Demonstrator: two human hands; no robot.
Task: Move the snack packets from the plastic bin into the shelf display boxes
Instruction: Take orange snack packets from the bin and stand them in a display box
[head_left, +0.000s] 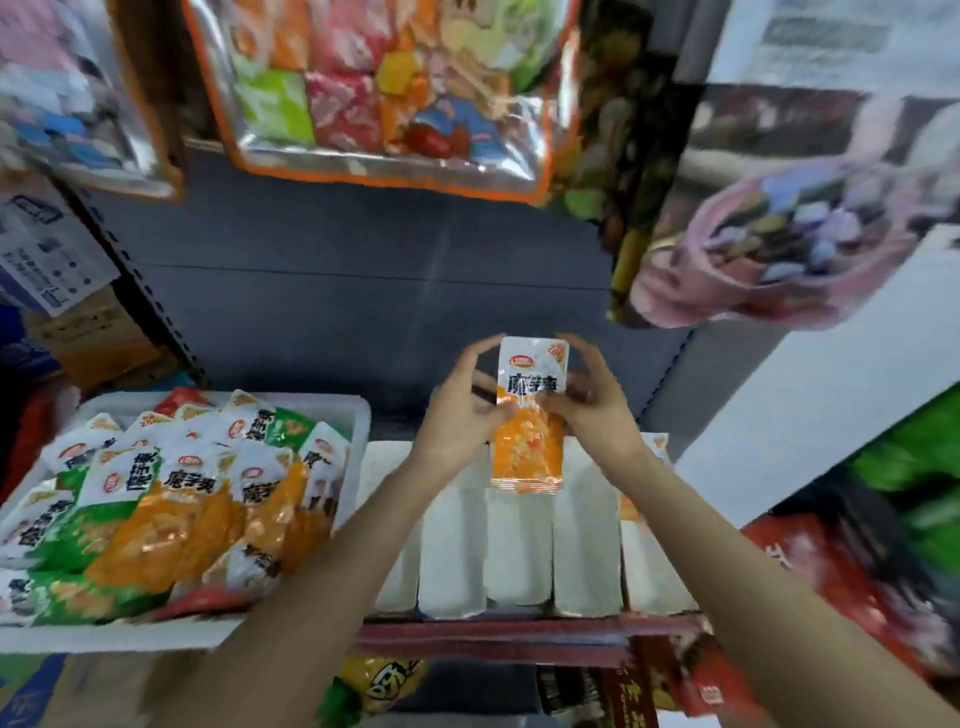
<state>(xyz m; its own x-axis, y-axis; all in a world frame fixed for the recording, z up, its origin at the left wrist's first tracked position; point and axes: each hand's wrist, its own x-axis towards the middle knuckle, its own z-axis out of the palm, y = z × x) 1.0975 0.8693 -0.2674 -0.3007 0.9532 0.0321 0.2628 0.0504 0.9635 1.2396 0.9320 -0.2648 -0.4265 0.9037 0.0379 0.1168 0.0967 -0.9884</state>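
We hold one orange-and-white foil snack packet (530, 415) upright between both hands, above the row of white cardboard display boxes (452, 561) that stands on the red-edged shelf (498, 631). Our left hand (457, 415) has its grip curled round the packet's left edge, thumb across the front and fingertips reaching toward the top corner; our right hand (597, 400) mirrors it on the right edge, fingers arched over the upper corner. Both grips are closed on the packet, neither wide nor slack.

The packet's lower seam hangs just over the mouth of a box near the middle of the row, though motion blur keeps us from telling whether it touches the cardboard. The boxes we can see into look mostly unfilled, with a hint of orange at the far right one. To our left, the white plastic bin (358, 415) holds a loose heap of orange, green and red packets (171, 509), so we judge the task to be at an early stage.

The step in hand, as we read it, is squaring up this packet before seating it. The next move calls for lowering it straight into the open slot, keeping it upright and face-forward, then freeing one hand to reach left into the bin for another.
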